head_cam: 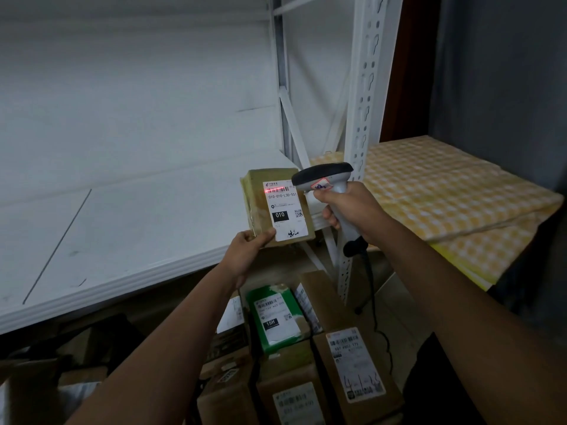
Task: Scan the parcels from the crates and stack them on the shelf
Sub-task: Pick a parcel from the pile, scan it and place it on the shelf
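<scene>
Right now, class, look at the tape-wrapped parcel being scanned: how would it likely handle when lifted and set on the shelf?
The tape-wrapped parcel is probably light: the left hand holds it up by one lower corner alone. It looks stiff, keeping flat faces and square edges. Its glossy tape may be slippery, yet its flat box shape should sit steadily on the white shelf.

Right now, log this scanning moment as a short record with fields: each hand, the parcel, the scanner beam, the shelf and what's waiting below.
left hand: left hand pinches the tan parcel by its lower corner, label facing the camera
right hand: right hand grips the scanner handle
beam: red line across the label's top barcode
label text: 010-010-L30-551, block 010
shelf: white shelf, no parcels in view
below: green parcel and brown boxes
</scene>
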Demonstrator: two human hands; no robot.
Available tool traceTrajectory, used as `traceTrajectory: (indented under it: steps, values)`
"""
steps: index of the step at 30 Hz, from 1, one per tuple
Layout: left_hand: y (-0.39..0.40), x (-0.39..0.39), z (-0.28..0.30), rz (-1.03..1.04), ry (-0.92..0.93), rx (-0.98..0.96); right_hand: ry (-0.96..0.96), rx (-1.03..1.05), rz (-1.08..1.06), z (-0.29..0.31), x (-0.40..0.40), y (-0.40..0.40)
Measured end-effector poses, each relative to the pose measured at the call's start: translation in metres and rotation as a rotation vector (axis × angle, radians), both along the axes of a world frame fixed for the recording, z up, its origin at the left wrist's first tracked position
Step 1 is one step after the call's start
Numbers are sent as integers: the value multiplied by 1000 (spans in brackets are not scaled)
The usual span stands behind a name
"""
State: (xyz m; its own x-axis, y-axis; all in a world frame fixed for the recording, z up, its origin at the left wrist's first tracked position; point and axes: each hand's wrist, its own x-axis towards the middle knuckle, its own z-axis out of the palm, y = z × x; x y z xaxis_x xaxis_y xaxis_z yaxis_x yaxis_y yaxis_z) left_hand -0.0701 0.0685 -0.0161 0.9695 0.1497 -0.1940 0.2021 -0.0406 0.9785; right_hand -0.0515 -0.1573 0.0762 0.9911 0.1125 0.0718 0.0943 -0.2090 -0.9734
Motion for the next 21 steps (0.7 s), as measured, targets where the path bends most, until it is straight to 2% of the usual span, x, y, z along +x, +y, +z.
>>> traceTrajectory:
  steps: [11,16,18,21]
  values:
    - [5,8,1,4,37,-47,-22,-8,15,-4,4,5]
    - [17,34,19,202,-39,-69,-68,-64,-101,-13,30,7]
    - [27,50,23,258,-56,41,-77,-98,-152,-16,44,7]
    - [37,64,20,165,-164,411,-95,-153,-199,-20,67,8]
